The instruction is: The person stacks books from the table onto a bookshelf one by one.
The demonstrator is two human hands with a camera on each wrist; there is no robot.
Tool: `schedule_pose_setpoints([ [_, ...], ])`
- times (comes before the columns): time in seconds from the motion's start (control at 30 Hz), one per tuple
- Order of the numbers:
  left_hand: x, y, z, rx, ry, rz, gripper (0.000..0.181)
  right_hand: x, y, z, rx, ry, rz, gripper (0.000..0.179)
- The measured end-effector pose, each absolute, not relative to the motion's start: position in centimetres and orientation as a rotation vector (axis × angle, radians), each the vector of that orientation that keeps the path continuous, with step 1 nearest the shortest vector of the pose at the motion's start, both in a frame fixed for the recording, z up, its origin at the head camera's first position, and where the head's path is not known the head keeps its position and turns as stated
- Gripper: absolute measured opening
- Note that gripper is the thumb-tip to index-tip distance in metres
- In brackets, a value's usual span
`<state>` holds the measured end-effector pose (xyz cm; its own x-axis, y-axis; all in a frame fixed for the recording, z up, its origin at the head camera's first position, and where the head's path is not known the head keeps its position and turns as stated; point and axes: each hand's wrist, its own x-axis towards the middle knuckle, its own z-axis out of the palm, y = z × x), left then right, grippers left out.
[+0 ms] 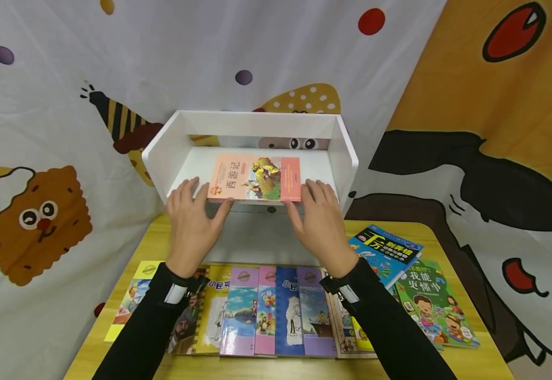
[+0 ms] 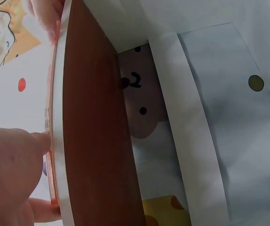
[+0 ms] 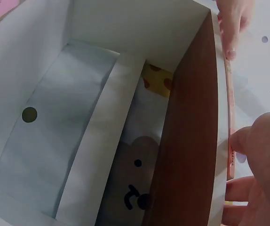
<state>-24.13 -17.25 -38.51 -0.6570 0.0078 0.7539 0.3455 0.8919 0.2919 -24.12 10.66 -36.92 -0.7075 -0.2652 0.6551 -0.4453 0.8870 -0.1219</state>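
A pink book (image 1: 257,178) with a colourful cover picture lies flat on the upper board of a white shelf unit (image 1: 262,124), near the board's front edge. At its left end is my left hand (image 1: 192,224), the thumb touching the front edge and the index finger beside the left side. My right hand (image 1: 319,221) mirrors this at the right end, its thumb at the front corner. In the left wrist view, the book's thin edge (image 2: 53,179) shows on the board. The right wrist view also shows this edge (image 3: 230,165), with a thumb against it.
Below the shelf, several overlapping books (image 1: 243,316) lie in a row on the wooden table (image 1: 190,368). On the right, a blue book (image 1: 385,253) partly overlaps a green book (image 1: 437,306). A patterned cloth (image 1: 162,53) hangs behind the shelf.
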Motion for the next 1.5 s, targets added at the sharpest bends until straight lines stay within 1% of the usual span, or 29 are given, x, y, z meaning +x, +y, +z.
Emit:
schedule_pose_setpoints([
  [0.3, -24.2, -16.7, -38.1, -0.201, -2.260, -0.553, 0.069, -24.4, 10.0, -36.6, 0.463, -2.355, 0.438, 0.049],
  [0.5, -24.2, -16.5, -38.0, -0.182, -2.293, -0.578, 0.071, -24.5, 10.1, -36.6, 0.449, -2.355, 0.485, 0.052],
  [0.6, -23.6, -16.4, -37.8, -0.194, -2.265, -0.594, 0.071, -24.1, 10.4, -36.5, 0.437, -2.346, 0.521, 0.054],
  [0.73, -21.7, -16.4, -37.3, -0.241, -2.155, -0.642, 0.058, -22.3, 11.1, -36.6, 0.439, -2.267, 0.575, 0.050],
  [0.87, -19.7, -16.4, -37.2, -0.330, -2.076, -0.706, 0.038, -20.0, 12.3, -37.4, 0.442, -2.190, 0.643, 0.035],
  [0.93, -19.0, -16.5, -37.8, -0.365, -2.079, -0.741, 0.030, -19.1, 13.3, -38.4, 0.392, -2.222, 0.678, 0.028],
  [1.0, -18.5, -16.8, -39.1, -0.382, -2.115, -0.753, 0.025, -18.5, 15.1, -39.9, 0.295, -2.299, 0.692, 0.027],
  [1.07, -18.3, -17.0, -40.8, -0.375, -2.189, -0.736, 0.025, -18.2, 17.5, -42.0, 0.179, -2.403, 0.659, 0.030],
  [1.27, -17.2, -17.6, -46.8, -0.350, -2.465, -0.710, 0.026, -17.4, 26.6, -48.5, -0.278, -2.604, 0.593, 0.049],
  [1.4, -16.4, -17.9, -49.4, -0.368, -2.576, -0.701, 0.022, -16.8, 31.1, -51.1, -0.573, -2.718, 0.620, 0.067],
  [1.5, -16.2, -18.0, -50.4, -0.374, -2.593, -0.701, 0.021, -16.5, 32.9, -52.2, -0.687, -2.815, 0.633, 0.081],
])
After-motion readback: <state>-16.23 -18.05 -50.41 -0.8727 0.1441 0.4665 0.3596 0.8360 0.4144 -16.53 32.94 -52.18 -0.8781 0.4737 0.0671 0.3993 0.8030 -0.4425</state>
